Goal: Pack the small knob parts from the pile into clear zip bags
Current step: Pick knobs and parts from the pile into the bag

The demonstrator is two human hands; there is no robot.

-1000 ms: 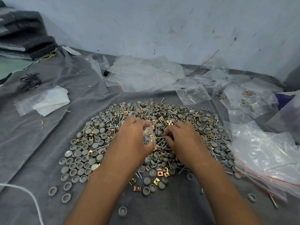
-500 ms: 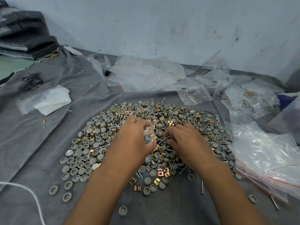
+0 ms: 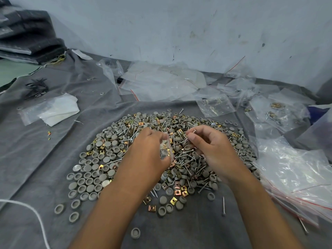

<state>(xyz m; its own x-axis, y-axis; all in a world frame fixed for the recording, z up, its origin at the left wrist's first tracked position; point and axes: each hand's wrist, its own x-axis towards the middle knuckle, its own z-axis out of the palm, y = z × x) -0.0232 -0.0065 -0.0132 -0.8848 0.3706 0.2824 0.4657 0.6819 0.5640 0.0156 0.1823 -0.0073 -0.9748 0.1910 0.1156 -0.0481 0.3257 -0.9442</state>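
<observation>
Several filled zip bags (image 3: 274,112) lie aside, yet most of the pile (image 3: 161,150) remains; left hand (image 3: 149,153) grips a part-filled bag (image 3: 166,148), right hand (image 3: 210,146) pinches a screw (image 3: 191,132)

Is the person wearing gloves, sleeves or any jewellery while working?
No. The left hand and right hand are bare, with no gloves, rings or watch showing. Both forearms are uncovered down to the bottom of the picture, so no sleeve is in view. The fingernails look short and unpainted.

grey cloth (image 3: 36,159); white cord (image 3: 27,206), folded white paper (image 3: 61,110), dark stack (image 3: 30,33)
</observation>
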